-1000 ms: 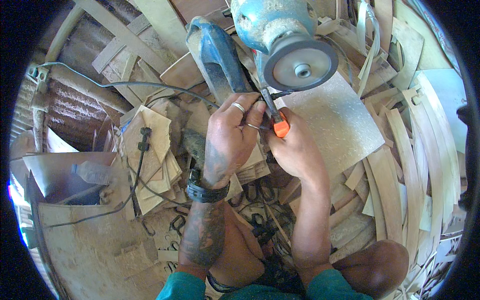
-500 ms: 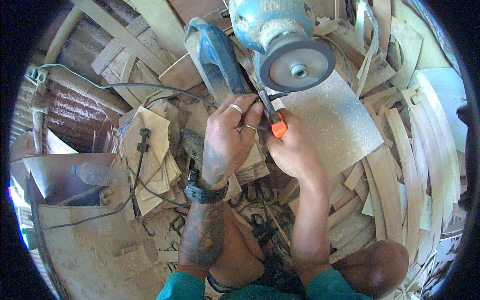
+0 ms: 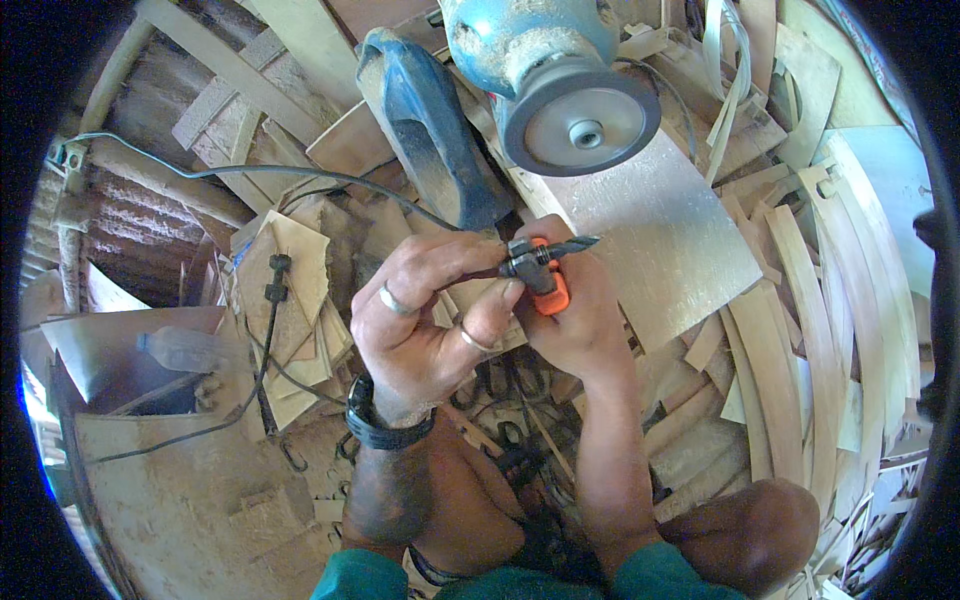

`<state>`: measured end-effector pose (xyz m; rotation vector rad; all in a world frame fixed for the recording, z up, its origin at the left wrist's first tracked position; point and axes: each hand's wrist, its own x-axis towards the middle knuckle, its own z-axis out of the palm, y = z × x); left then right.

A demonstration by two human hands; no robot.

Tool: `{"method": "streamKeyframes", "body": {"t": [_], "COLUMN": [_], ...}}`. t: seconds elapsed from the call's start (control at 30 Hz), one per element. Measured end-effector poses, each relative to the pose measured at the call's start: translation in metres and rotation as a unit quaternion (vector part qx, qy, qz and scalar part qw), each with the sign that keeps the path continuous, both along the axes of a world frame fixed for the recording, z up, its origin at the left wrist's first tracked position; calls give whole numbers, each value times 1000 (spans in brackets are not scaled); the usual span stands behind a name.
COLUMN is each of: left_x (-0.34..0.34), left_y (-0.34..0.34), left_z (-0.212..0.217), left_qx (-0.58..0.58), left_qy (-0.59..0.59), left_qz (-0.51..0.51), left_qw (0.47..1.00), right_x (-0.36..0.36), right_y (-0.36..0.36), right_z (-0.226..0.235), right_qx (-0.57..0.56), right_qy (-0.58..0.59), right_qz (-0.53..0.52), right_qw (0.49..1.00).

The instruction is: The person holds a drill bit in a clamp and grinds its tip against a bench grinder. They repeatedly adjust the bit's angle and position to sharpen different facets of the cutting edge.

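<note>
My right hand is closed round orange-handled pliers, their dark jaws pointing up and away from me. Across the jaws lies a dark drill bit, its fluted end sticking out to the right. The thumb and fingers of my left hand pinch the bit's other end, left of the jaws; fingertips partly cover it. Beyond both hands stands a blue bench grinder coated in dust. Its round grey grinding wheel faces me, apart from the bit.
A shiny metal sheet lies below and right of the wheel. Left of the grinder stands a dusty blue casing. Curved wooden strips crowd the right side. A black cable with a connector crosses thin boards on the left.
Both hands have drawn back toward me, away from the wheel. The pliers have turned, and the bit now shows pointing right. My left hand has shifted left, its fingers more spread.
</note>
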<state>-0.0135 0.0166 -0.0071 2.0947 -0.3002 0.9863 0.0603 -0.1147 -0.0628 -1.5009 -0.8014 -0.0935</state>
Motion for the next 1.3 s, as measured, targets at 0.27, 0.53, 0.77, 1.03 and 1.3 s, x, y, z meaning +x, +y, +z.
{"method": "streamKeyframes", "body": {"t": [0.27,0.53,0.77,1.03,1.3], "left_x": [-9,-14,-11,-9,-1], "left_y": [-2,-5,-8,-18,-13], "left_z": [6,9,9,9,7], "left_qx": [7,20,-65,-235,-318], "left_qy": [-19,27,123,210,280], "left_qz": [-4,41,44,5,-25], "left_qw": [1000,999,989,949,905], "right_x": [-5,-10,-10,-8,-7], "right_y": [0,0,-3,-5,-5], "right_z": [3,5,10,11,10], "right_qx": [-6,1,-58,-80,-107], "right_qy": [-9,27,15,70,119], "right_qz": [21,0,-33,-6,-3], "right_qw": [1000,1000,998,994,987]}}
